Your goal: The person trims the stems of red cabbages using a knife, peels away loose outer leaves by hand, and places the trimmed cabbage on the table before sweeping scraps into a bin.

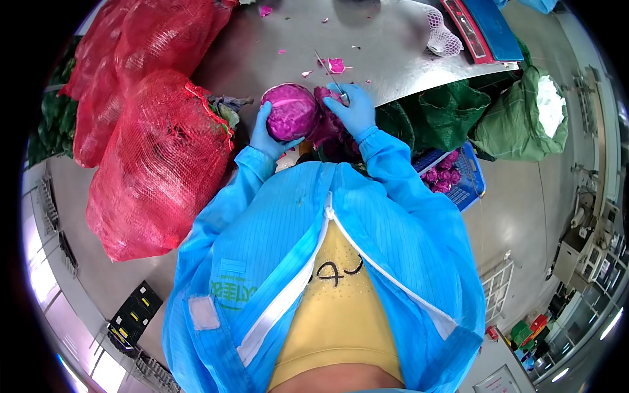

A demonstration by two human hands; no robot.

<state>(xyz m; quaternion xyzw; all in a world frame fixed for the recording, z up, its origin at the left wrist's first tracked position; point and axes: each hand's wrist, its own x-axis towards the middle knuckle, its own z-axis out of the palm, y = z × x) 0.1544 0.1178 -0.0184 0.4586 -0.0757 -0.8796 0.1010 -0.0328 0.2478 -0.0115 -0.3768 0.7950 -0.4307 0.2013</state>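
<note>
Red mesh sack [160, 170] slumped at left, apparently parked within reach. Purple cabbage [291, 110] held in front of the torso at the near table edge [255, 77], cupped from side and below by the left hand [265, 136], seemingly for steadiness. Knife [329, 74] gripped in the right hand [357, 111], blade pointed away, probably so purple leaf [325, 98] can be touched by fingertips. Blue crate [477, 178] set at far right, purple heads [442, 178] contained.

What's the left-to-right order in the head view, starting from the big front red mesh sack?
Front red mesh sack → left hand → red cabbage → right hand → blue crate → light green sack showing something white.
</note>
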